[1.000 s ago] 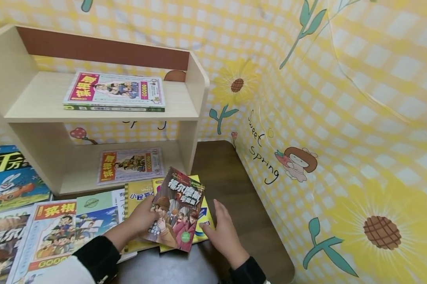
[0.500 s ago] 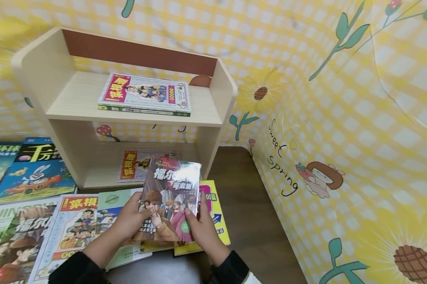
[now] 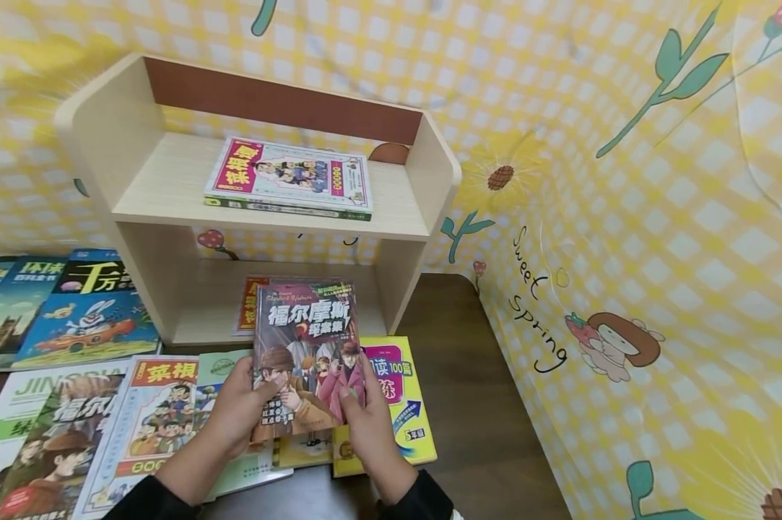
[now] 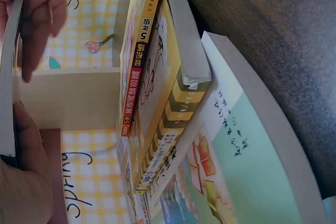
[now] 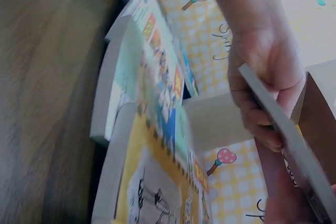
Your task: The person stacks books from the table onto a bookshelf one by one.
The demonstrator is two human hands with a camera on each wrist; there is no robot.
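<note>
While the left hand (image 3: 237, 412) and right hand (image 3: 365, 426) each kept a closed grip on the book (image 3: 306, 354), it stood raised above the table (image 3: 468, 404), before the shelf (image 3: 267, 217).

Dark brown wooden counter (image 3: 468, 404), lit evenly. Backed and flanked on the right by yellow-and-white checked wall covering (image 3: 624, 144) printed with sunflowers, green stems, a cartoon figure and the words "Sweet Spring" (image 3: 539, 300). Pale wooden two-tier shelf unit (image 3: 423, 180) standing at the back of counter, against the wall, with a reddish-brown back rail (image 3: 280, 105) across the top. Covering wrinkled and glossy toward the upper right corner.
</note>
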